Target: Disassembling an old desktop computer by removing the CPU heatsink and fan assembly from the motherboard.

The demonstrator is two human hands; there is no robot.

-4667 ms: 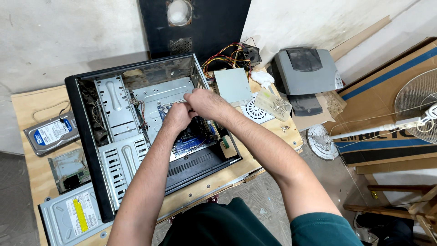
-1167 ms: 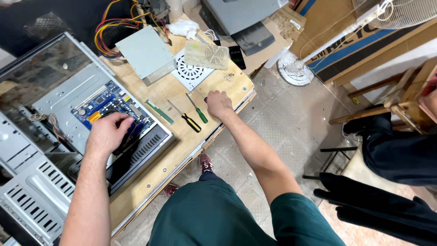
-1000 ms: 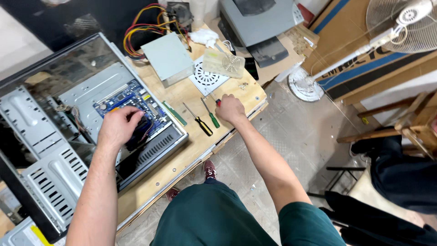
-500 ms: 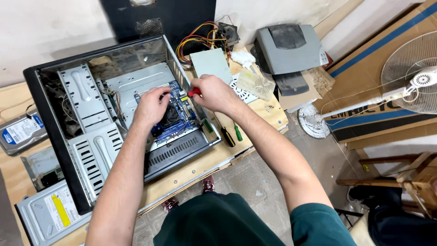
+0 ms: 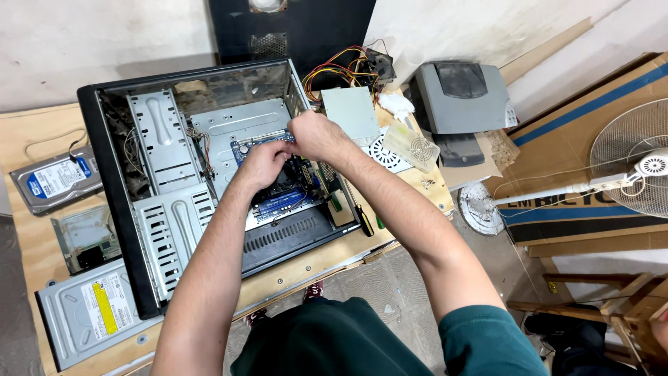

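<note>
The case (image 5: 125,202) is laid open on the table (image 5: 28,230). The blue board (image 5: 292,198) is still inside it. The left hand (image 5: 261,163) is curled on the board, but what it grips cannot be told. The right hand (image 5: 314,136) is closed tight just above; a tool in it cannot be seen. Two drives (image 5: 52,177) are already laid out beside the case, so much is done.
</note>
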